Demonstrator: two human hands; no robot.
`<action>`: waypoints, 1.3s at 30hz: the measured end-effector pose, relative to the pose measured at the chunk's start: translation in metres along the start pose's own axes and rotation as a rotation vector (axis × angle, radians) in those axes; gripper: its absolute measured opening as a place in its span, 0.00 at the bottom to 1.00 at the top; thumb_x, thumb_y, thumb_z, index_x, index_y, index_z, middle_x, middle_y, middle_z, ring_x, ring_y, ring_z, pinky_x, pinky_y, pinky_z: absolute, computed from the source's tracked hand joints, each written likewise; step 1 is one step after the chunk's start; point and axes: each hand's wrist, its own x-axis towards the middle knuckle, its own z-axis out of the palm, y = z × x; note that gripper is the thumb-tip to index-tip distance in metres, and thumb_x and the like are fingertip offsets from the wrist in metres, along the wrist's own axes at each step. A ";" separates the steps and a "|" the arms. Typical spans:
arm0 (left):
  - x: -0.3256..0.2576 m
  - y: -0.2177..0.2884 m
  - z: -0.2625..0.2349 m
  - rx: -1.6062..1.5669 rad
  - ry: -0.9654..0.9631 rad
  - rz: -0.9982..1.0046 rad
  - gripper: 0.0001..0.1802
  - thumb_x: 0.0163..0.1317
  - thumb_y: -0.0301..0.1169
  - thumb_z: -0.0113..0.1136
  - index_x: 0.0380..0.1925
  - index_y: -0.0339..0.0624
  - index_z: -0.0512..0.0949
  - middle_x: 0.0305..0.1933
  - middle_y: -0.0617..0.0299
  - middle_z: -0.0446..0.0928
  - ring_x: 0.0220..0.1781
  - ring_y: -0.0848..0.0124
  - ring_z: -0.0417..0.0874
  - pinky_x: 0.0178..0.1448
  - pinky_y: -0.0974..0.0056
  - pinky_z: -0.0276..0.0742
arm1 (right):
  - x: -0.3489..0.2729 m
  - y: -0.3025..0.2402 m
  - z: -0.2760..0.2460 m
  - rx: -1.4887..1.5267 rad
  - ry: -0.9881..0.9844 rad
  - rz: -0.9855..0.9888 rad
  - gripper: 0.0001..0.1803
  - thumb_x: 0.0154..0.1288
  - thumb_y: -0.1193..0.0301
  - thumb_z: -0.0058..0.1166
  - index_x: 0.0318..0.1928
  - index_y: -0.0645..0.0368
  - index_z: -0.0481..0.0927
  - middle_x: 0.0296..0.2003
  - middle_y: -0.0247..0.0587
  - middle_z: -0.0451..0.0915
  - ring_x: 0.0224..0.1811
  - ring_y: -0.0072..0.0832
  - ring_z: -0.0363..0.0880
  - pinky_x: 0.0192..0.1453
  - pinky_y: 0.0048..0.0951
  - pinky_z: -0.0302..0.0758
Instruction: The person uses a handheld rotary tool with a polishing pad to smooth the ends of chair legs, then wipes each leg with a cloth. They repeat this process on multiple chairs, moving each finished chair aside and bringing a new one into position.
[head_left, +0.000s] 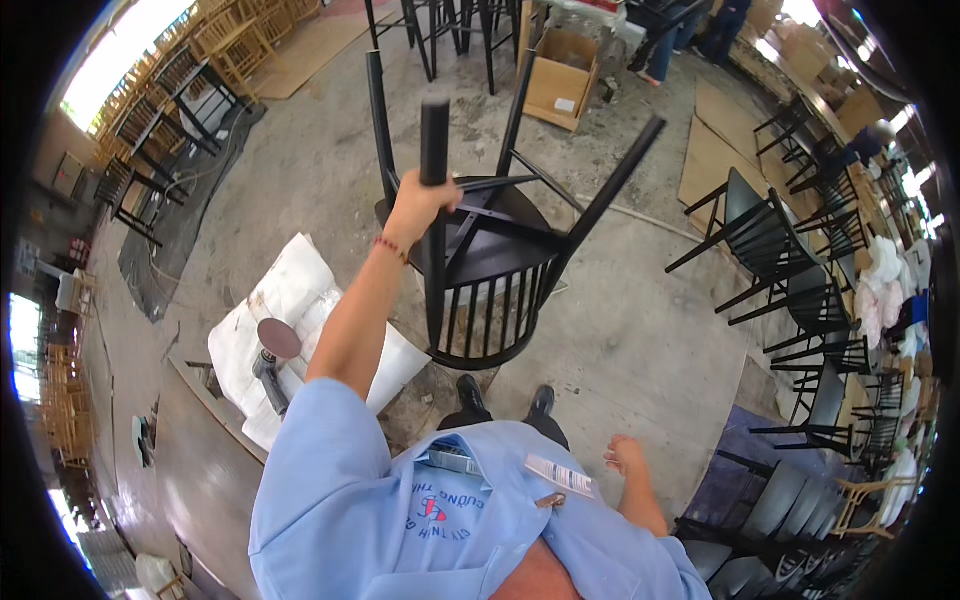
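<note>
My left hand (420, 205) is wrapped round one leg of a black wooden chair (500, 235) with a spindle back. The chair is upside down in front of me, its legs pointing up and away and its curved back rail towards my feet. Bars cross between the legs over the underside of the seat. My right hand (627, 455) hangs low at my right side, apart from the chair, fingers loosely bent with nothing seen in them. Left of the chair, a hand sander (270, 375) with a round reddish-brown disc lies on a white sheet (260, 320).
More black chairs (735, 220) stand in a row on the right. At the far side are a cardboard box (562, 75) and tall black stools (465, 35). Unpainted chairs (240, 50) are stacked at the far left. Other people (665, 40) stand at the back right.
</note>
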 end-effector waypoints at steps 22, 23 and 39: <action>-0.189 -0.122 0.033 0.295 0.796 -0.013 0.16 0.50 0.19 0.59 0.41 0.45 0.76 0.38 0.60 0.79 0.42 0.68 0.81 0.49 0.62 0.77 | -0.013 -0.401 0.097 0.095 -0.403 -0.961 0.27 0.63 0.67 0.65 0.61 0.55 0.72 0.41 0.37 0.79 0.34 0.23 0.79 0.40 0.23 0.78; -0.190 -0.117 0.039 0.159 0.783 -0.090 0.15 0.51 0.20 0.59 0.40 0.45 0.75 0.38 0.57 0.80 0.44 0.64 0.82 0.51 0.60 0.77 | -0.011 -0.403 0.092 0.073 -0.407 -0.939 0.28 0.63 0.67 0.65 0.62 0.55 0.71 0.44 0.39 0.78 0.37 0.24 0.79 0.42 0.25 0.78; -0.359 -0.111 -0.253 0.904 0.944 -0.863 0.23 0.52 0.35 0.61 0.43 0.28 0.72 0.39 0.38 0.78 0.40 0.49 0.82 0.47 0.50 0.80 | -0.038 -0.144 0.108 -0.628 -0.305 -0.267 0.28 0.65 0.63 0.59 0.64 0.58 0.73 0.50 0.43 0.81 0.41 0.37 0.85 0.36 0.34 0.81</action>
